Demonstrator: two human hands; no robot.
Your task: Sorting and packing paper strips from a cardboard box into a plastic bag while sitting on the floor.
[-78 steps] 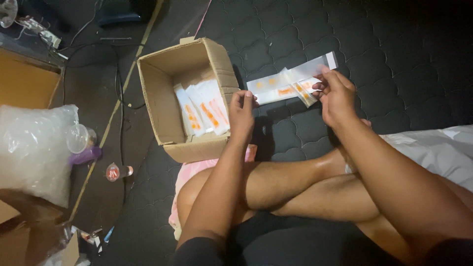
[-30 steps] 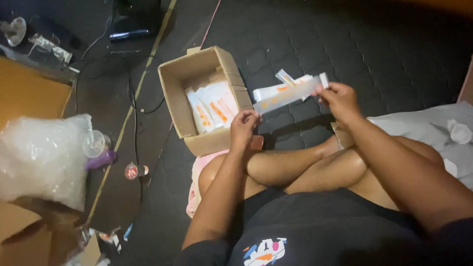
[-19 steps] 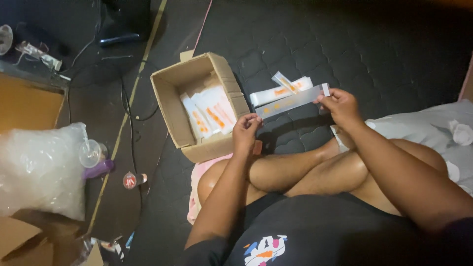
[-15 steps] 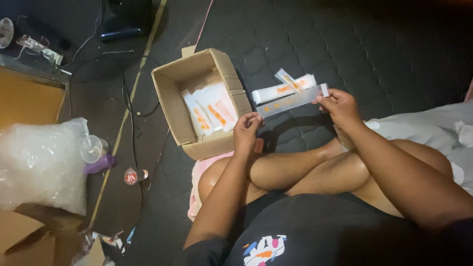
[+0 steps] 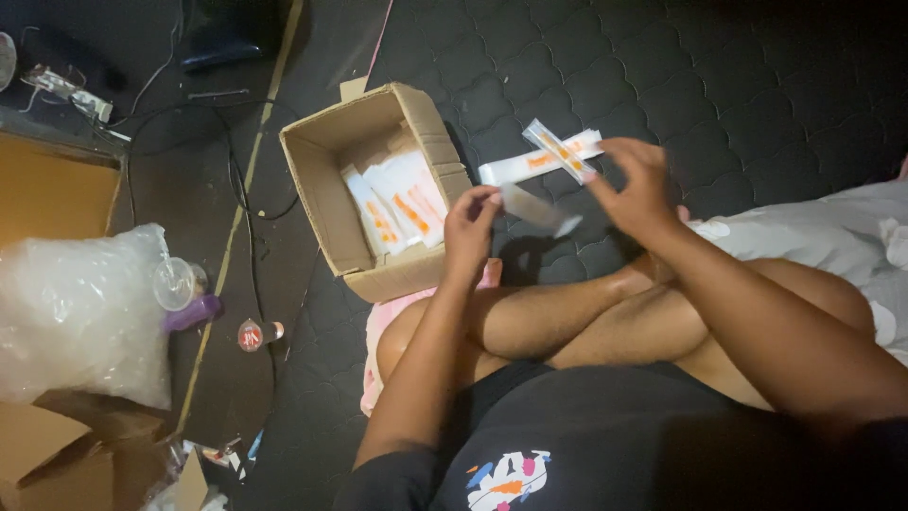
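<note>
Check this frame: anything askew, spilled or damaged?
Nothing spilled or damaged. The white-and-orange packets in the cardboard box lean at a slant rather than standing straight. A few more packets lie loose on the dark quilted mat beside it. The left hand holds a blurred strip.

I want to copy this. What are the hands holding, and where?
The left hand pinches one end of a pale strip. The right hand looks empty.
</note>
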